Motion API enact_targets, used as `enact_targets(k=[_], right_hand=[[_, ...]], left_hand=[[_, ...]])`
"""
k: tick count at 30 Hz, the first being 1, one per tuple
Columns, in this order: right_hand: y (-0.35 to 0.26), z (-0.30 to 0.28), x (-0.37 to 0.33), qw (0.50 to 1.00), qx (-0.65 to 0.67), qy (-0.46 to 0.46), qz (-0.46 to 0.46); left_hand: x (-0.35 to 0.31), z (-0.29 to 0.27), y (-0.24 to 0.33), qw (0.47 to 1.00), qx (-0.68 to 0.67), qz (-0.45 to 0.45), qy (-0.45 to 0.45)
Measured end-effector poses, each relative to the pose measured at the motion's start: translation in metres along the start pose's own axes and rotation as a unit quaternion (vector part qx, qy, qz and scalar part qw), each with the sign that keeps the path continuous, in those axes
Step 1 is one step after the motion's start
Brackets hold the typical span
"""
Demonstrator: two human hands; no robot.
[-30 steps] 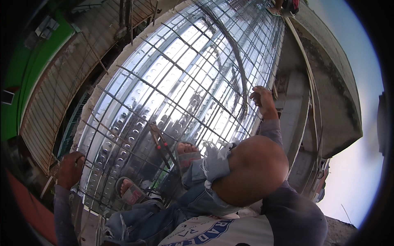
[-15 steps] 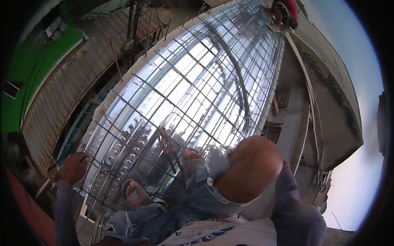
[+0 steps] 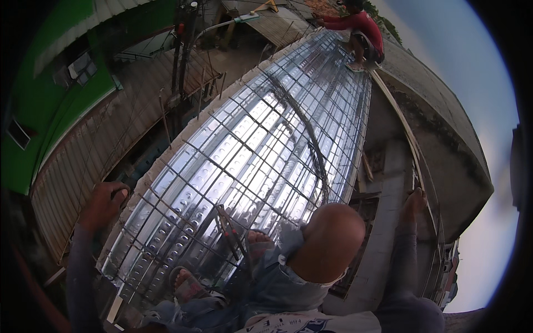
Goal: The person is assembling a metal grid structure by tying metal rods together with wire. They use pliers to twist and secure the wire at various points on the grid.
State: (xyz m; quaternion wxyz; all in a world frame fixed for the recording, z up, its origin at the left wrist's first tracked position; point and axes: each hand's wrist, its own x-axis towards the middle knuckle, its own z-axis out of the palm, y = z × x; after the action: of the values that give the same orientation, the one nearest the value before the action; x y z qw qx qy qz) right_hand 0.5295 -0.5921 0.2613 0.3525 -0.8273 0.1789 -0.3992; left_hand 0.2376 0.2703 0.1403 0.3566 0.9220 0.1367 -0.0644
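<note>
My left hand (image 3: pixel 104 205) is raised past the left edge of the metal decking, its fingers curled inward; whatever lies in them, if anything, cannot be made out. On the right, beyond my bent knee, my right hand (image 3: pixel 413 205) is closed and lifted beside a long timber strip (image 3: pixel 408 130); its grip is too small to read. Between my sandalled feet and the bar grid rests a pair of pincers (image 3: pixel 229 230) with red on the handles, touched by neither hand. A grid of steel bars (image 3: pixel 244 144) covers the shiny dimpled decking (image 3: pixel 186 202).
A dark bundle of thin rods or wire (image 3: pixel 307 127) lies along the grid. Another person (image 3: pixel 366 36) in a red top crouches at the far end. Upright bars (image 3: pixel 164 119) stand along the rough left edge, with a drop beyond. A concrete overhang (image 3: pixel 438 144) is at right.
My view has tilted up, showing more of the far person. The left hand has lifted from the grid's edge. My right hand has come out from behind my knee.
</note>
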Motion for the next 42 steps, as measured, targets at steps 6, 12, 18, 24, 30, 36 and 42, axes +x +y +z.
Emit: enact_targets(k=[6, 12, 18, 24, 30, 36, 42], right_hand=[[-0.333, 0.154, -0.195, 0.827, 0.379, -0.359, -0.209], [-0.446, 0.151, -0.344, 0.688, 0.274, -0.479, -0.472], [-0.394, 0.149, -0.41, 0.526, 0.2, -0.643, -0.52], [-0.376, 0.142, -0.424, 0.458, 0.179, -0.665, -0.563], [-0.389, 0.141, -0.416, 0.433, 0.239, -0.671, -0.553], [-0.4, 0.149, -0.403, 0.526, 0.164, -0.741, -0.384], [-0.409, 0.165, -0.378, 0.491, 0.186, -0.762, -0.378]], left_hand=[[0.054, -0.074, 0.185, 0.981, -0.154, 0.109, 0.049], [0.072, -0.109, 0.262, 0.793, -0.545, 0.162, 0.219], [0.071, -0.163, 0.178, 0.611, -0.655, 0.189, 0.402], [0.056, -0.2, 0.083, 0.53, -0.624, 0.067, 0.57], [0.04, -0.214, -0.014, 0.518, -0.599, 0.043, 0.609], [0.028, -0.221, -0.089, 0.467, -0.622, -0.007, 0.628], [0.032, -0.234, -0.165, 0.48, -0.605, -0.01, 0.635]])
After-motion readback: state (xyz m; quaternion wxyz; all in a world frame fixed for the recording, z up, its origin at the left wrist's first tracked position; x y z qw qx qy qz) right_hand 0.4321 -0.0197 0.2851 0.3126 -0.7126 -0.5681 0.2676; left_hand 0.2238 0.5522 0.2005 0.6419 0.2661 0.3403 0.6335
